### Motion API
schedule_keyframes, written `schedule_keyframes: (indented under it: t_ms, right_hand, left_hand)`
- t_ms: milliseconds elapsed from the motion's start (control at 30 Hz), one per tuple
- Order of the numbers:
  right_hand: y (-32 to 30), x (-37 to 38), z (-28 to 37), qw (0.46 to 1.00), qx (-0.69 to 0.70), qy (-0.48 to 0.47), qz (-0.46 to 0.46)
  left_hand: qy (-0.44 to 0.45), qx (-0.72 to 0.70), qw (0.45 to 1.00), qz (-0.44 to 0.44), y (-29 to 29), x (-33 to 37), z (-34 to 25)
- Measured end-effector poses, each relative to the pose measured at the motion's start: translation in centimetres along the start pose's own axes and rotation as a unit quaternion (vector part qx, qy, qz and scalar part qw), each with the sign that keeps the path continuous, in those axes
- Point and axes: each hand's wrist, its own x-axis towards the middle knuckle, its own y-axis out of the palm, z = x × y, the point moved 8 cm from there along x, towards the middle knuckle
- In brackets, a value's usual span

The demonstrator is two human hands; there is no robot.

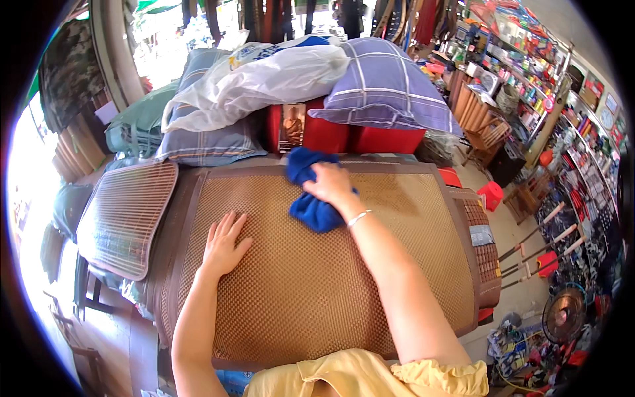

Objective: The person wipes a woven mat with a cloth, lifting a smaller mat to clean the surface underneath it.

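Observation:
A large brown woven mat (291, 284) with a darker border lies spread out in front of me. On its far part my right hand (329, 182) grips a bunched blue cloth (317, 213), which rests against the weave; folds of it stick out on both sides of my fingers. My left hand (226, 245) lies flat on the left side of the mat, its fingers spread and nothing in it. A thin bracelet (359, 217) circles my right wrist.
Behind the mat, purple checked pillows (390, 79) and a white plastic bag (264, 86) are piled over red boxes (383, 140). A slatted mat (129, 221) lies left. Rolled mats (483, 238), long wooden handles (552, 215), a fan (564, 314) and crowded shelves (529, 73) are right.

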Motion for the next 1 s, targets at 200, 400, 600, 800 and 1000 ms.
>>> schedule_keyframes:
  t_ms: [200,400,600,800,1000]
  right_hand:
    - [-9.1,-6.1,-23.5,0.948,-0.018,0.313,-0.05]
    - [-12.6,-15.3,-35.4,0.882,-0.084,0.464,-0.019]
    - [-11.0,-11.6,-20.6,0.966,-0.111,0.216,-0.09]
    - [-5.8,-13.3,2.9,0.98,0.071,-0.184,-0.023]
    - [-3.9,-18.8,11.2,0.952,0.126,-0.258,0.102]
  left_hand:
    - [-0.025,0.001,1.0,0.005,-0.1,-0.2,0.8]
    - [-0.019,0.005,1.0,0.006,0.5,0.3,0.5]
    - [-0.02,0.016,1.0,-0.007,0.5,0.0,1.0]
    - [0.001,0.005,1.0,-0.023,0.8,0.4,0.5]
    - [0.0,-0.017,1.0,-0.022,0.3,0.5,0.8]
